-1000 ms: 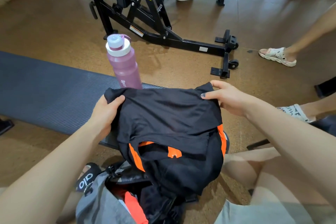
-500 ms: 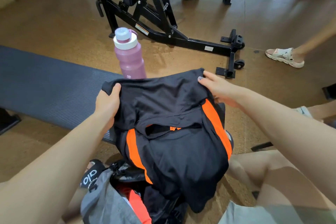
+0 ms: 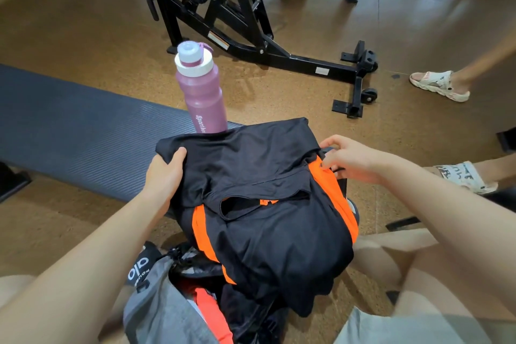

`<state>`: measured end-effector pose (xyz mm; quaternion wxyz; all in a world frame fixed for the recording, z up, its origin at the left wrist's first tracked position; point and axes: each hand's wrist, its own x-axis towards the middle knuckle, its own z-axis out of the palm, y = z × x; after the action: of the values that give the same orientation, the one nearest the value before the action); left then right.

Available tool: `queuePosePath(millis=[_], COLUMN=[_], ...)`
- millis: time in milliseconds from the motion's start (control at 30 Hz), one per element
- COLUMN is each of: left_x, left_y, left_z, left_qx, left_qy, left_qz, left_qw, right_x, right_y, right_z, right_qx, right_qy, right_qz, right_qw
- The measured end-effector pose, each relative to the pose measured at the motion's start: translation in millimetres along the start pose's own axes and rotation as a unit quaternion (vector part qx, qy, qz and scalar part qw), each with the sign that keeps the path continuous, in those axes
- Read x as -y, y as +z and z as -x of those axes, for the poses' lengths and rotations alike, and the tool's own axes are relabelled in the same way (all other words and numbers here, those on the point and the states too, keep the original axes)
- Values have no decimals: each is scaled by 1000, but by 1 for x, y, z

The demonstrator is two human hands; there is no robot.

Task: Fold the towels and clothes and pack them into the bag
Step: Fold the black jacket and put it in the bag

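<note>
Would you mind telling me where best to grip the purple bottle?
Probably around the purple bottle mid-body, coming from the left or above: it stands upright on the bench, and the black garment hides its base on the near side.

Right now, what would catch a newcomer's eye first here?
The black garment with orange stripes, draped over the bench end in the middle, gripped by the left hand and right hand. Behind it stands a pink water bottle; below, an open grey bag.

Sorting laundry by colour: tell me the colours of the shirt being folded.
Black shirt with orange panels, head view.
</note>
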<state>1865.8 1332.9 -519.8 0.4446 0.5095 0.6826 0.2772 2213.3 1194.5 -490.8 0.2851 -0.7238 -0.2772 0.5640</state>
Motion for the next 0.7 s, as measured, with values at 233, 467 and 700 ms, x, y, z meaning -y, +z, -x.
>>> queuePosePath(millis=[233,467,700], left_x=[1,-2,7], left_y=[-4,-5,-16], left_z=[4,12,15], left_qx=[-21,22,25], left_qy=[15,-3,27], left_qz=[-18,-34,-60], left_qw=[999,999,998], right_x=[-14,-20,-20], right_y=[-10,-5,-10], right_z=[-3,6,4], right_qx=[-219,-154,-264], right_qy=[-35,7,-43], right_qz=[105,188,257], right_qw=[969,970,929])
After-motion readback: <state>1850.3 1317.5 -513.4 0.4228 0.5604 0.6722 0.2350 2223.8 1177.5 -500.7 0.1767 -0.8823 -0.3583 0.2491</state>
